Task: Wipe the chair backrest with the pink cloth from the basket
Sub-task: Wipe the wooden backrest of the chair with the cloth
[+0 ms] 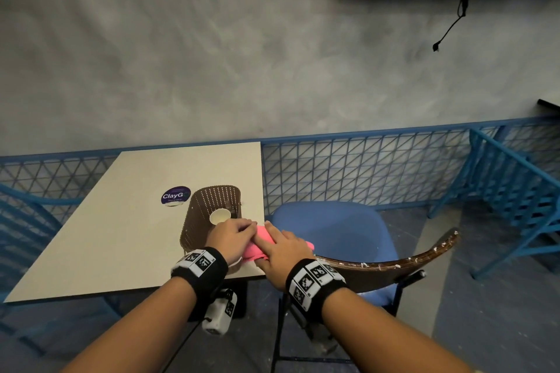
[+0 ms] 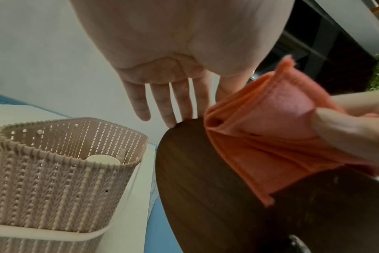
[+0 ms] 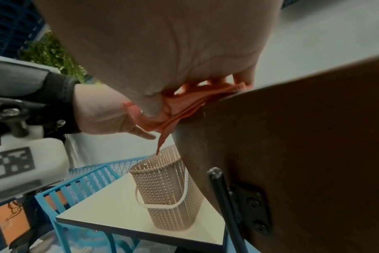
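Note:
The folded pink cloth (image 1: 263,240) lies over the left end of the brown wooden chair backrest (image 1: 394,262). My right hand (image 1: 280,247) grips it, with the fingers over the top edge and the thumb (image 3: 151,106) pressing the cloth (image 3: 184,104) from behind. In the left wrist view the cloth (image 2: 270,137) hangs down the backrest (image 2: 206,188). My left hand (image 1: 239,233) is beside it with straight fingers (image 2: 171,109); their tips touch the backrest's edge and hold nothing. The woven basket (image 1: 209,206) stands on the table just left of both hands.
A white cup (image 1: 220,216) sits inside the basket. The white table (image 1: 121,236) carries a round purple sticker (image 1: 175,195). The chair's blue seat (image 1: 333,230) faces a blue mesh railing (image 1: 363,166) and a grey wall. More blue chairs stand left and right.

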